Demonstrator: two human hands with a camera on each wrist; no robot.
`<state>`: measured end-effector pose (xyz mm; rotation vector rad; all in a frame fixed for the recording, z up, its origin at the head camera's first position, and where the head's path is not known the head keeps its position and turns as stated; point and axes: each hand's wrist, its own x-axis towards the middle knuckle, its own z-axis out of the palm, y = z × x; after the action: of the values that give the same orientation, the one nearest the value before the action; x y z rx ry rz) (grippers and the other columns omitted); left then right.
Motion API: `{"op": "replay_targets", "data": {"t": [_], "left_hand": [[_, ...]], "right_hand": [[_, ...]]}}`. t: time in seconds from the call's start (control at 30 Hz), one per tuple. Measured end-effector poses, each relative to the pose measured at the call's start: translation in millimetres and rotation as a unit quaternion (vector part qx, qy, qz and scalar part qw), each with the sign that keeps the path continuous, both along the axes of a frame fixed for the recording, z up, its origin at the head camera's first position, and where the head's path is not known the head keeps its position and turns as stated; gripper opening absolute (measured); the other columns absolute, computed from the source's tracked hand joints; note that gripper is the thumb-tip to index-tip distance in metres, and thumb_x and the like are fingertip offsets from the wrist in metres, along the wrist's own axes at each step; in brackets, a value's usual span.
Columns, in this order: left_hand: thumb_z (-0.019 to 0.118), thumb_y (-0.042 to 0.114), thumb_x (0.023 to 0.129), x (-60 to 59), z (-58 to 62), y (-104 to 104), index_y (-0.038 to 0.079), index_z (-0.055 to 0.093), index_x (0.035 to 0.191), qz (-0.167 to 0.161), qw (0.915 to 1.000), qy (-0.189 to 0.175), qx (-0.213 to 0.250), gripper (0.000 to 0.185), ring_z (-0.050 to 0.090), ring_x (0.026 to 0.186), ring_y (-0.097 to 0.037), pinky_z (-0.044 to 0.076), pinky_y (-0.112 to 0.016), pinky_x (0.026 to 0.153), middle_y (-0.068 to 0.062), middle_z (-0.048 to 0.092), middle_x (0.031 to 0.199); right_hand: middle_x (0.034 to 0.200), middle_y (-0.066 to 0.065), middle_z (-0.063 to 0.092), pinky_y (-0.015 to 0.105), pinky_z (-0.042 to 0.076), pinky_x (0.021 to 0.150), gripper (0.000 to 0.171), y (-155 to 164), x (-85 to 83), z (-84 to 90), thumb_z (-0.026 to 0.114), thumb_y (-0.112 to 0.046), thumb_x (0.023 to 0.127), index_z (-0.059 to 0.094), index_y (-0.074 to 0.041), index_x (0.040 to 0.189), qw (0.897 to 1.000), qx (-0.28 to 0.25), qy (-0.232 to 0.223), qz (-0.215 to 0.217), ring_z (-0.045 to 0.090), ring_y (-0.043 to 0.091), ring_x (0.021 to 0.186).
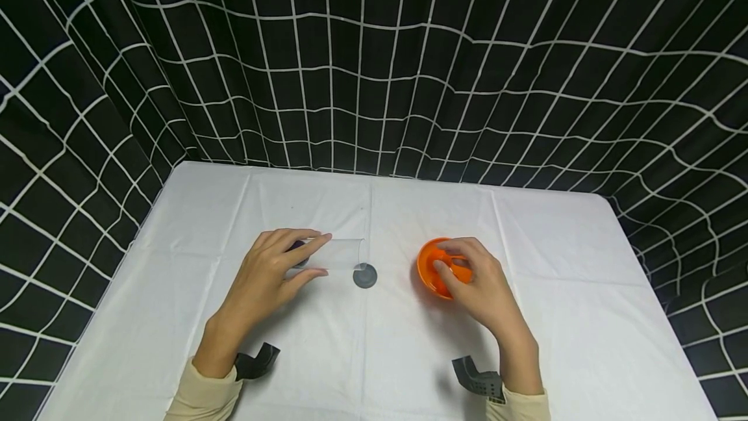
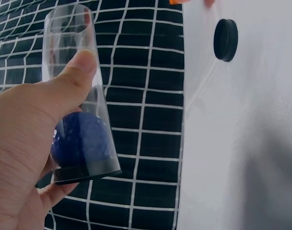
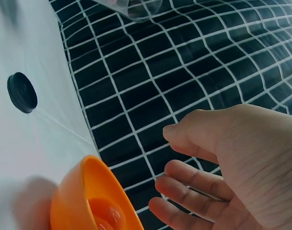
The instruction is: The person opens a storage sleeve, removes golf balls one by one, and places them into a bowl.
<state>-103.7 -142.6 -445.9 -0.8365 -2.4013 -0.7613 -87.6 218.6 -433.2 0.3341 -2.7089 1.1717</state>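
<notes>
My left hand [image 1: 323,255] grips a clear plastic tube [image 1: 341,254] lying on its side just above the white table, its open mouth pointing right. My thumb [image 2: 71,79] presses on the tube's wall [image 2: 71,28], and a dark blue ball [image 2: 81,141] sits at the closed end. A dark round lid [image 1: 365,276] lies flat on the cloth under the tube's mouth. To the right, my right hand [image 1: 442,257] holds an orange bowl [image 1: 429,271] tipped on its side, opening toward me. Something small and orange [image 3: 106,215] lies inside the bowl [image 3: 88,196].
A white cloth [image 1: 584,291] covers the table. A black curtain with a white grid [image 1: 374,70] hangs close behind and along both sides. The lid [image 3: 22,92] lies between my two hands.
</notes>
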Motion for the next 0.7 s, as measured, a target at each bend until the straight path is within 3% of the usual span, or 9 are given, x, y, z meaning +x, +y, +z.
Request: {"op": "replay_targets", "data": {"t": [0.17, 0.37, 0.7], "left_hand": [[0.087, 0.031, 0.087, -0.2, -0.2, 0, 0.024, 0.072, 0.138, -0.001, 1.0000, -0.002, -0.001, 0.055, 0.069, 0.120, -0.024, 0.051, -0.047, 0.107, -0.002, 0.075, 0.127], [0.088, 0.028, 0.087, -0.3, -0.5, 0, 0.023, 0.072, 0.137, 0.001, 1.0000, 0.001, -0.008, 0.053, 0.069, 0.119, -0.024, 0.049, -0.046, 0.106, -0.002, 0.075, 0.126], [0.087, 0.024, 0.087, 0.6, 1.1, -2, 0.023, 0.072, 0.137, 0.007, 0.9997, 0.000, -0.025, 0.052, 0.068, 0.120, -0.026, 0.047, -0.047, 0.109, -0.004, 0.074, 0.127]], "right_hand": [[0.123, 0.009, 0.071, 0.052, 0.062, 0.096, 0.022, -6, -0.9, -0.8, 0.074, -0.010, 0.098, 0.073, -0.008, 0.120, 1.000, -0.012, -0.011, 0.011, 0.071, 0.026, 0.112], [0.122, 0.005, 0.071, 0.049, 0.063, 0.096, 0.021, -11, -0.5, -1.2, 0.073, -0.014, 0.100, 0.073, -0.011, 0.120, 0.999, -0.022, -0.020, 0.018, 0.072, 0.024, 0.110], [0.122, 0.006, 0.071, 0.050, 0.063, 0.094, 0.025, -19, 0.8, -0.5, 0.077, -0.012, 0.096, 0.073, -0.013, 0.121, 1.000, -0.013, -0.001, 0.026, 0.073, 0.026, 0.109]]}}
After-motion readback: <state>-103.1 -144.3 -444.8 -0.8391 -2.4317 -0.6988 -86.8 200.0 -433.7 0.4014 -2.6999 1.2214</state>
